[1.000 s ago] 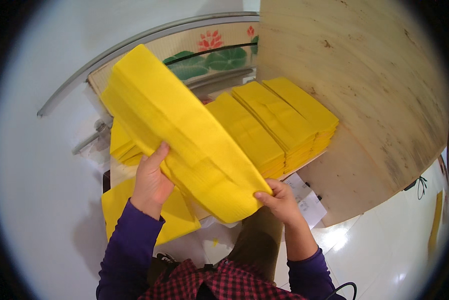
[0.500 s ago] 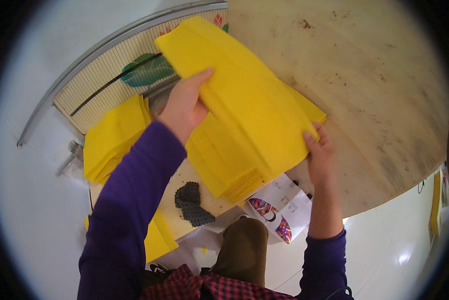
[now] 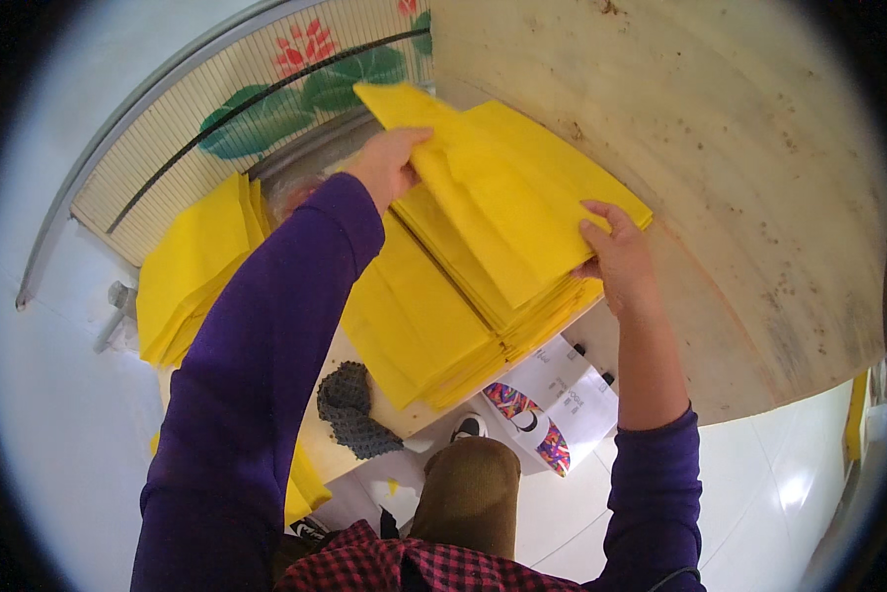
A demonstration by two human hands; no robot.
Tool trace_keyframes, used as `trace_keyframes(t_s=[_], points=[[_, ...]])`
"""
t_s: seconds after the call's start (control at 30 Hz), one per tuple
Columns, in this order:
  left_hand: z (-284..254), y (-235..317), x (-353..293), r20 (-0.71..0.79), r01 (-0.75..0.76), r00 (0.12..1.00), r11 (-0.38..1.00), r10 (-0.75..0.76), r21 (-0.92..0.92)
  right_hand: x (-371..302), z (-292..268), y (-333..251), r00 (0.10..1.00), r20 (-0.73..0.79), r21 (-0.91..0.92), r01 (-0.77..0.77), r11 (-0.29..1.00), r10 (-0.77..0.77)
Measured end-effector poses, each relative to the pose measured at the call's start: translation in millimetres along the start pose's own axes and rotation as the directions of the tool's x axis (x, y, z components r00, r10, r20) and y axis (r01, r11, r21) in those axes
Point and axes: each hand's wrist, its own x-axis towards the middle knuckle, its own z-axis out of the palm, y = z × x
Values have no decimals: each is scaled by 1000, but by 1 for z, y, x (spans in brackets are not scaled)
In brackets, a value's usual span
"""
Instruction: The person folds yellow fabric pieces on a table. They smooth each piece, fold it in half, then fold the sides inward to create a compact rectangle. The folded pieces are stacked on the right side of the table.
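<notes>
Both my hands hold a folded yellow sheet, cloth-like (image 3: 502, 217), tilted above the stacks on the table. My left hand (image 3: 394, 163) pinches its far left edge, thumb on top. My right hand (image 3: 621, 257) grips its near right corner, with the fingers partly hidden. Beneath it two stacks of similar yellow sheets lie side by side. The left stack (image 3: 409, 316) shows a flat top, while the held sheet covers much of the right stack (image 3: 562, 153).
Another yellow pile (image 3: 201, 266) leans at the left, beside a slatted panel with painted leaves (image 3: 266, 113). A grey knitted piece (image 3: 354, 409) lies on the near table edge. A white box (image 3: 562, 395) stands below. A large curved wooden board (image 3: 730, 197) rises at right.
The held sheet has come down over the right stack and tilted, uncovering more of both stacks. My right hand has moved slightly away from me; my left hand stays near the sheet's left edge.
</notes>
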Motion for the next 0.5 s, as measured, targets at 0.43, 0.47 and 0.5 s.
trace_keyframes(t_s=[0.43,0.47,0.5], points=[[-44,-32,23,-14,44,999,997,-43,60,-1,8,19,1000,-2,-163,12,987,-12],[-44,-34,23,-10,24,1000,998,-24,55,-1,8,20,1000,-3,-170,13,985,-14],[-45,-35,22,-6,5,1000,999,-4,49,-1,9,21,1000,-2,-170,14,985,-15]])
